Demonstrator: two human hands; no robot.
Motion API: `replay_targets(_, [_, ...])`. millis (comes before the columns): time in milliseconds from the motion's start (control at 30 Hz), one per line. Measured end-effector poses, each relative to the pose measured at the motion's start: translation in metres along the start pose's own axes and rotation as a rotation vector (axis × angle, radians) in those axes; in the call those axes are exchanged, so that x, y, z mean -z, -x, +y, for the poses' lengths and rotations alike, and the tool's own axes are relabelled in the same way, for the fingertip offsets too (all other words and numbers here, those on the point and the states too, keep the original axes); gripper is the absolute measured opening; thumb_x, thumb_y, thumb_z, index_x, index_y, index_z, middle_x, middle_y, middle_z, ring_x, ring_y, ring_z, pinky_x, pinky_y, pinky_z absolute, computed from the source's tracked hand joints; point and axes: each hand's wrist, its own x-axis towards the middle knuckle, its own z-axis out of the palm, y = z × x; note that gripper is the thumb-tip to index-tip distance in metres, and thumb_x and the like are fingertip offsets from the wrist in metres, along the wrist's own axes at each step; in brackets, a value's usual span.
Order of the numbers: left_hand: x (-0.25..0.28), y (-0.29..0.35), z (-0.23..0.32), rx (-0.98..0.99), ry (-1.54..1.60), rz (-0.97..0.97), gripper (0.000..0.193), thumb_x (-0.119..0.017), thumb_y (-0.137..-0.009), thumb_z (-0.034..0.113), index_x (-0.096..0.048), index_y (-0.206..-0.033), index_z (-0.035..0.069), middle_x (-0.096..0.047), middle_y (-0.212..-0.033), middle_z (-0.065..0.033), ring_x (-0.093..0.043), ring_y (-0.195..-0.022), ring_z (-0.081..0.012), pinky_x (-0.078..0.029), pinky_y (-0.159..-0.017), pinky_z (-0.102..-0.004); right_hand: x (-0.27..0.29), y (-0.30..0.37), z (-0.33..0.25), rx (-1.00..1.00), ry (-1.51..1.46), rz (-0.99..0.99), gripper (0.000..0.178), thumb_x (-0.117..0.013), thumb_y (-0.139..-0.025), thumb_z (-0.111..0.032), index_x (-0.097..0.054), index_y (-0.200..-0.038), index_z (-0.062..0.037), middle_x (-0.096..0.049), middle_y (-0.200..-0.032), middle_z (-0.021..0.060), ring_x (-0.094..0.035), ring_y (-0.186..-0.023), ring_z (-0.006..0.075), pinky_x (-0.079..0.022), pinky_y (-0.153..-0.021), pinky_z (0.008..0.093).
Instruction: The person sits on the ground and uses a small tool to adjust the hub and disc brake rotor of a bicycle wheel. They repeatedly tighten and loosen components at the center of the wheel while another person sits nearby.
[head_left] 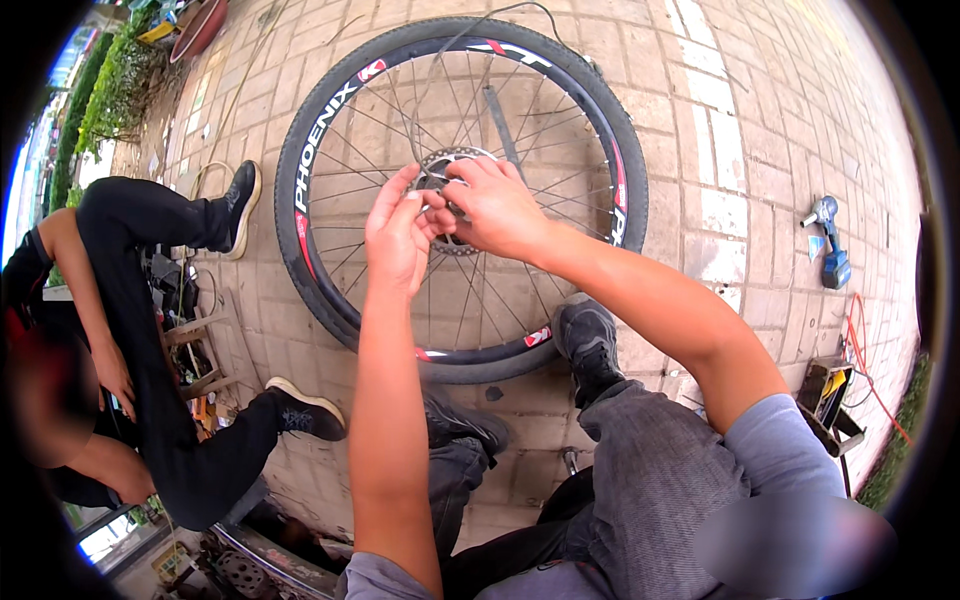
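Observation:
A bicycle wheel (300, 235) with a black tyre lies flat in front of me, its disc rotor (458, 248) facing up at the hub. My left hand (400, 235) is over the hub, fingers curled around the end of a thin dark cable (425, 85). From there the cable loops up across the spokes and over the far rim. My right hand (492, 208) meets it from the right, fingertips pinched close to the left ones. Whatever the right fingers hold is hidden. A flat grey bar (497, 112) shows among the spokes.
A person in black trousers (165, 370) sits at left, near a wooden crate (195, 350). A blue cordless power tool (830, 245) lies on the brick paving (665, 150) at right. Below it are an open toolbox (828, 400) and an orange cord (860, 345). My shoe (585, 335) touches the tyre's near side.

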Motion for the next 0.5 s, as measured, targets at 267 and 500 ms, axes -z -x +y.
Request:
replay_targets(267, [-0.002,0.004,-0.005,-0.129,-0.367,0.075,0.025,-0.059,-0.091,0.012,-0.059,-0.111,-0.003,-0.064,-0.087,-0.0087,-0.062,-0.075,-0.0147,-0.05,-0.07,-0.0285,-0.02,-0.015,0.003,-0.04,0.189,-0.13,0.025,-0.066,-0.072,-0.02,-0.067,-0.097,-0.0144,-0.051,-0.121,0.0067,-0.046,-0.113,0.0272,-0.034,-0.091,0.0461])
replay_targets(500, [0.003,0.004,-0.002,-0.139,-0.506,0.176,0.023,-0.063,-0.089,0.016,-0.063,-0.102,-0.003,-0.064,-0.077,-0.0063,-0.061,-0.067,-0.0126,-0.05,-0.064,-0.0258,-0.028,-0.022,-0.003,-0.019,0.243,-0.246,0.015,-0.062,-0.074,-0.015,-0.069,-0.086,-0.0096,-0.049,-0.125,0.0074,-0.041,-0.119,0.0244,-0.031,-0.096,0.0509])
